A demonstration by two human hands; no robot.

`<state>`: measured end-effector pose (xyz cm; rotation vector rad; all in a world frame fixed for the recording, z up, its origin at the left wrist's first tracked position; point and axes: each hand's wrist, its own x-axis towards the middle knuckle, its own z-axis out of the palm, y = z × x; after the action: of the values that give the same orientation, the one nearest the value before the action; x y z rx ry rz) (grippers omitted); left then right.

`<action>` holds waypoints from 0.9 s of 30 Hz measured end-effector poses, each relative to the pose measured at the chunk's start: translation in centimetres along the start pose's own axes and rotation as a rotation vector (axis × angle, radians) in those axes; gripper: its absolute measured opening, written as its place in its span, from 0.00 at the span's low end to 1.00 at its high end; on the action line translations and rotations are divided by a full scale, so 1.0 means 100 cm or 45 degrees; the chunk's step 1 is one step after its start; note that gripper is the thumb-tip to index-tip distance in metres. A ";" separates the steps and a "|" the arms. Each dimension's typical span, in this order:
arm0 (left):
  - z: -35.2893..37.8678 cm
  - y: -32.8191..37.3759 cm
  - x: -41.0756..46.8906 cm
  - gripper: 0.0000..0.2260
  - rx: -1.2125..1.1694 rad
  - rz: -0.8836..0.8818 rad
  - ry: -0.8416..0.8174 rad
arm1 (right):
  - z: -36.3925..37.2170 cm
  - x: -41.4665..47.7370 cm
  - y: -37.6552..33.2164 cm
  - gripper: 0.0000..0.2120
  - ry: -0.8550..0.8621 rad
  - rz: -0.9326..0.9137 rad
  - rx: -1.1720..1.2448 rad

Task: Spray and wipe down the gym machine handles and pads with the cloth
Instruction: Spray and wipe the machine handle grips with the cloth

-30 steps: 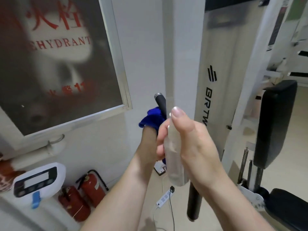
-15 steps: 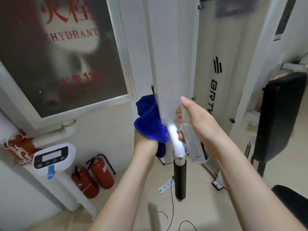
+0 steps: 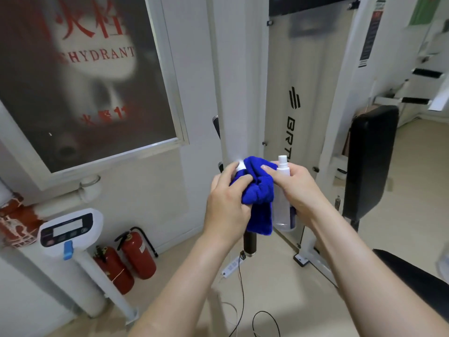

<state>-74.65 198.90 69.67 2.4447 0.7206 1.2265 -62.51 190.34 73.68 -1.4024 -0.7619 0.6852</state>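
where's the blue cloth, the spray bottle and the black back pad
blue cloth (image 3: 257, 190): head view, bunched middle fold
spray bottle (image 3: 281, 207): head view, clear body below the nozzle
black back pad (image 3: 370, 161): head view, middle of its face

One wide-angle head camera looks forward and down, close over the left hand (image 3: 226, 203) and right hand (image 3: 300, 190), facing the gym machine (image 3: 294, 117) at twelve o'clock.
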 end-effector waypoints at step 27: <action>0.155 0.033 -0.095 0.12 -0.431 -1.500 0.278 | -0.050 0.039 0.164 0.07 -0.441 0.178 -0.505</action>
<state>-65.92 190.01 55.96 1.1898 1.5261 0.9522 -55.75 191.45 57.48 -1.7314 -1.1241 0.9371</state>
